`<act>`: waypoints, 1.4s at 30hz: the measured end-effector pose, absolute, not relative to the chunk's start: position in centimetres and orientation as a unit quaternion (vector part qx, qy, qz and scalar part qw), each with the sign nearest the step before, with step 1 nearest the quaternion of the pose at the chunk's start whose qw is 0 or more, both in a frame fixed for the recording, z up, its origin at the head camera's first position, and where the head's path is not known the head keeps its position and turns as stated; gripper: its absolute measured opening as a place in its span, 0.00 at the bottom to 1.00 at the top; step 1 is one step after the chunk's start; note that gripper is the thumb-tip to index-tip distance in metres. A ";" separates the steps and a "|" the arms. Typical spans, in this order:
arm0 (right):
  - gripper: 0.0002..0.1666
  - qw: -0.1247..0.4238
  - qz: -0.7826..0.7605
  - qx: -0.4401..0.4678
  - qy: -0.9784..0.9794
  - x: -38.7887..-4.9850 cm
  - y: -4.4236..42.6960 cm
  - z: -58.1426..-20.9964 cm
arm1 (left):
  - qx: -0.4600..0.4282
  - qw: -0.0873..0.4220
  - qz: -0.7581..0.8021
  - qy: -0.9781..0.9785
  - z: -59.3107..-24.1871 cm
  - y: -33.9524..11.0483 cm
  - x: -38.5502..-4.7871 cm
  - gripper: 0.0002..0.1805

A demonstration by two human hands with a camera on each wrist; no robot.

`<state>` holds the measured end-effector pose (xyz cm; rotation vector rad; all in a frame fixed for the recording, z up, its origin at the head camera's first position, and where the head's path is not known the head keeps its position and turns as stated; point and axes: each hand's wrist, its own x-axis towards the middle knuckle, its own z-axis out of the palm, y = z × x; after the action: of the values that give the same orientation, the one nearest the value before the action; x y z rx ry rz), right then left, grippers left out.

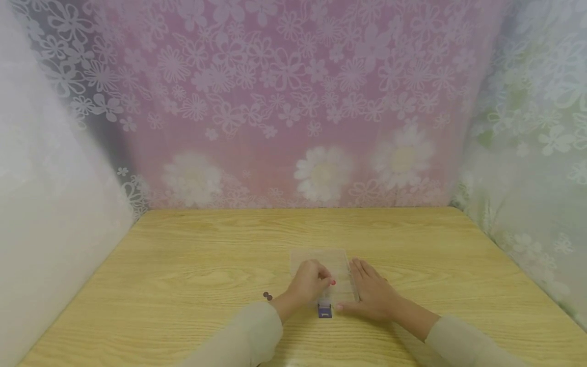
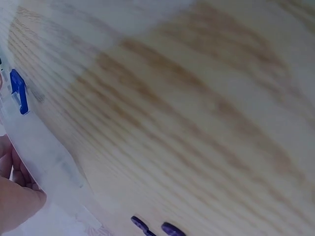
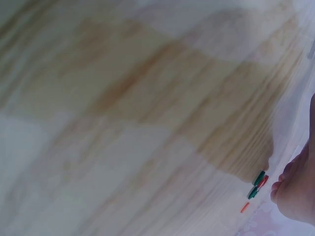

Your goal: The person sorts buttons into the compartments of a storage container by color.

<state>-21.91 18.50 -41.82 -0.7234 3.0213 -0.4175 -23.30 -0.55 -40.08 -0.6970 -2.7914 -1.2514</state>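
Lower centre of frame: blue clip (image 1: 324, 312), likely rigid. Right hand (image 1: 376, 294), fingers extended, lies along clear case (image 1: 340, 261), probably light, slick; steady by edges. Left hand (image 1: 308, 282) pinches red piece (image 1: 333, 282) over it, judged light; grip the rim.

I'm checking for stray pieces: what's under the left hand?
Clear plastic shows beyond and beside the left hand, which pinches a red piece. Whatever lies directly beneath the hand is covered, so I cannot tell.
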 end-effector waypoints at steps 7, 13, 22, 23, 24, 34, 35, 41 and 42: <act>0.65 0.000 -0.136 -0.241 0.961 -21.9 18.5 -41.7 | -0.215 -0.003 -0.392 -0.894 -40.0 -0.5 -23.1 0.05; 0.65 -0.005 -0.133 -0.242 0.961 -22.0 18.6 -41.8 | -0.226 0.003 -0.399 -0.889 -39.8 -0.9 -23.0 0.05; 0.66 -0.006 -0.128 -0.232 0.964 -21.9 18.4 -41.7 | -0.239 0.034 -0.417 -0.876 -39.7 -2.5 -23.2 0.04; 0.66 -0.004 -0.128 -0.231 0.965 -21.9 18.4 -41.7 | -0.240 0.036 -0.418 -0.875 -39.8 -2.7 -23.2 0.04; 0.66 -0.003 -0.128 -0.229 0.965 -21.9 18.4 -41.7 | -0.241 0.039 -0.419 -0.875 -39.8 -3.0 -23.2 0.04; 0.67 -0.012 -0.120 -0.228 0.966 -22.0 18.5 -41.8 | -0.258 0.056 -0.409 -0.874 -39.6 -5.2 -23.0 0.04; 0.67 -0.011 -0.120 -0.227 0.966 -22.0 18.5 -41.8 | -0.255 0.056 -0.407 -0.875 -39.6 -5.4 -22.9 0.04; 0.67 -0.003 -0.124 -0.223 0.967 -22.0 18.5 -42.0 | -0.250 0.062 -0.408 -0.876 -40.0 -6.7 -22.8 0.04; 0.67 -0.001 -0.125 -0.222 0.967 -22.0 18.5 -42.0 | -0.248 0.061 -0.410 -0.875 -40.1 -6.9 -22.7 0.04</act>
<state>-22.03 18.52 -42.03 -0.6983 3.0399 -0.3921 -22.74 -6.90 -40.15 -0.7488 -2.6480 -1.2416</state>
